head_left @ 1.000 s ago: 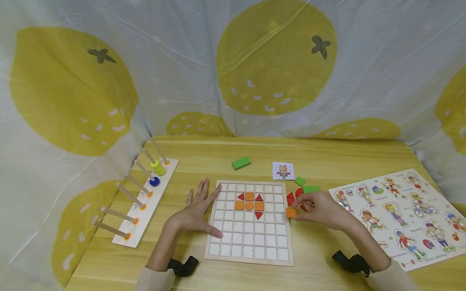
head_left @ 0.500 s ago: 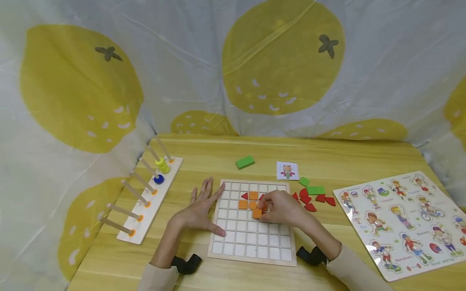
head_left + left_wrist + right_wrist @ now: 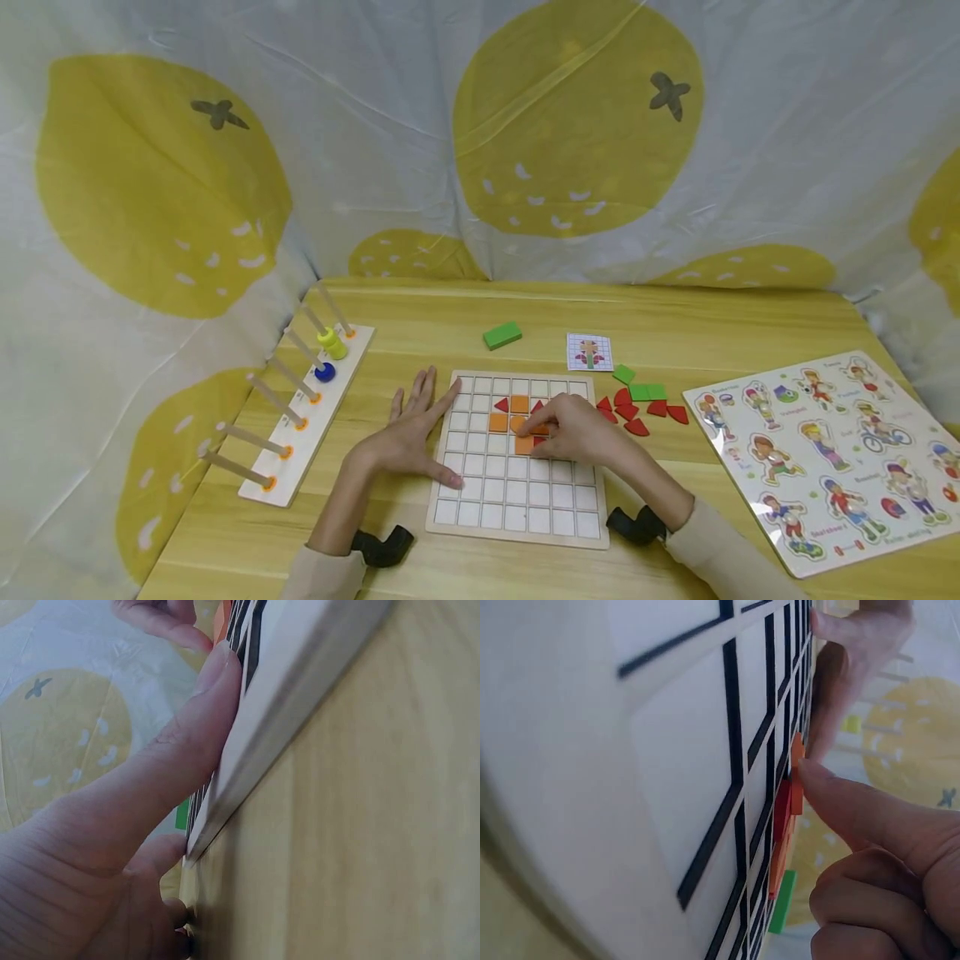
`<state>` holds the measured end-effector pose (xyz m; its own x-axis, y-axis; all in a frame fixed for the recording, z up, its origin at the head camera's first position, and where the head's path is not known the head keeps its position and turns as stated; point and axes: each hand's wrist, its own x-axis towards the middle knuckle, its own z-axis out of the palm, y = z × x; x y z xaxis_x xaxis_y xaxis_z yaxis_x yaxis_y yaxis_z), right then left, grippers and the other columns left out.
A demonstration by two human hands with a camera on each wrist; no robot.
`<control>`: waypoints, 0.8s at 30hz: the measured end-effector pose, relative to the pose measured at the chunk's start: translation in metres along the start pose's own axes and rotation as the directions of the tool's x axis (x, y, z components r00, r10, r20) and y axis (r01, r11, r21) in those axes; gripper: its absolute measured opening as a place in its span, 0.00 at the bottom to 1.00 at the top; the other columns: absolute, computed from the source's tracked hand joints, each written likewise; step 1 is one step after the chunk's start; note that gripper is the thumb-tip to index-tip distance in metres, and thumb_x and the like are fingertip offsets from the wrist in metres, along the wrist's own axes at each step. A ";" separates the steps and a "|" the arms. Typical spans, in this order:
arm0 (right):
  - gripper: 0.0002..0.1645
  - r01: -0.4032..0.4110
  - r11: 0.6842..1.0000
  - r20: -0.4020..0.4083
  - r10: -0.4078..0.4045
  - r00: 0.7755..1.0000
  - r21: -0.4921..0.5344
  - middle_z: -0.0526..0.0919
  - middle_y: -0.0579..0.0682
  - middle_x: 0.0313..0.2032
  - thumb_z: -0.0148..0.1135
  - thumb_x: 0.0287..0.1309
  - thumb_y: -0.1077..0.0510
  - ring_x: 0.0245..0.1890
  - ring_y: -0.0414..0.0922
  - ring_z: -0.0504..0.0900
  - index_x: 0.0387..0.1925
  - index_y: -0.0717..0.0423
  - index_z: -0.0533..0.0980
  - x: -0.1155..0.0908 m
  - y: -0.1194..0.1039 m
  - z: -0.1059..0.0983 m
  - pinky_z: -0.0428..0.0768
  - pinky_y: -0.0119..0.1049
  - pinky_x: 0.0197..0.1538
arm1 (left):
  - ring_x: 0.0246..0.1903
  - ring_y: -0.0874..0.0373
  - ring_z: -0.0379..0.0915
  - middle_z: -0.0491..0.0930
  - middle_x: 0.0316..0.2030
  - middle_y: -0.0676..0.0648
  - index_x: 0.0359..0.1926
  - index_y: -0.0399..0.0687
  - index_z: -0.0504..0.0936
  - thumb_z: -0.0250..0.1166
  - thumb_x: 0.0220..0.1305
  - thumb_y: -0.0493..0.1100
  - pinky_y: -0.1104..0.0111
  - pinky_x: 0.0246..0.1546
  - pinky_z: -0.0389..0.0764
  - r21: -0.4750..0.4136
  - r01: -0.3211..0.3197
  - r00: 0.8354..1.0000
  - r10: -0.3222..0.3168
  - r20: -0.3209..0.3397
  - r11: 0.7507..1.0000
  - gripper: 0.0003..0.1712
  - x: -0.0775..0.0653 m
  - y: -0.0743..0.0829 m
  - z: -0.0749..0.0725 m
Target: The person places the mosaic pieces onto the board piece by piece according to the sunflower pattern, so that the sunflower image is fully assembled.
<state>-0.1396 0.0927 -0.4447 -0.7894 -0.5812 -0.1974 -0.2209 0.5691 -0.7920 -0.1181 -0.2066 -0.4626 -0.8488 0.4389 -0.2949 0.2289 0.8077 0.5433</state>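
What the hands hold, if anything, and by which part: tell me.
The right hand pinches an orange square by its edges, which I can't tell; the left hand, spread against the board, grips nothing.

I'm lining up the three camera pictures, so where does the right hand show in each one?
Head: the right hand is right of centre in the lower half, over the gridded board.
Left wrist: the right hand is at the top, left of centre, cut off by the edge.
Right wrist: the right hand fills the lower right.
Shared landmark: the gridded board, partly visible in all three.
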 end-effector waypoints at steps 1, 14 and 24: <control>0.13 -0.002 1.000 0.002 0.002 1.000 -0.002 0.83 0.47 0.27 0.78 0.53 0.66 0.19 0.39 0.59 0.42 0.54 0.91 0.001 -0.001 0.000 0.58 0.27 0.24 | 0.80 0.36 0.10 0.15 0.80 0.33 0.84 0.54 0.37 0.83 0.41 0.67 0.34 0.76 0.20 -0.002 -0.002 1.000 0.002 -0.001 1.000 0.82 0.000 0.000 0.000; 0.11 -0.008 0.995 -0.032 0.005 0.999 -0.096 0.69 0.41 0.19 0.80 0.49 0.64 0.21 0.39 0.60 0.36 0.50 0.90 0.009 -0.009 0.009 0.58 0.27 0.27 | 0.81 0.38 0.11 0.16 0.80 0.35 0.84 0.57 0.37 0.83 0.40 0.68 0.35 0.77 0.21 0.003 0.009 1.000 -0.009 -0.003 1.000 0.82 -0.001 0.001 0.000; 0.09 -0.020 0.999 -0.044 0.019 0.999 -0.035 0.81 0.44 0.27 0.79 0.50 0.63 0.21 0.40 0.62 0.36 0.51 0.90 0.001 -0.003 0.000 0.59 0.29 0.25 | 0.80 0.37 0.11 0.16 0.80 0.33 0.84 0.54 0.37 0.83 0.42 0.66 0.34 0.76 0.20 -0.001 -0.006 1.000 0.006 -0.004 1.000 0.81 -0.001 0.000 0.000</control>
<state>-0.1396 0.0908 -0.4429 -0.8180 -0.5442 -0.1863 -0.2246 0.6004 -0.7675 -0.1174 -0.2069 -0.4626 -0.8491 0.4422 -0.2890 0.2334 0.8048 0.5457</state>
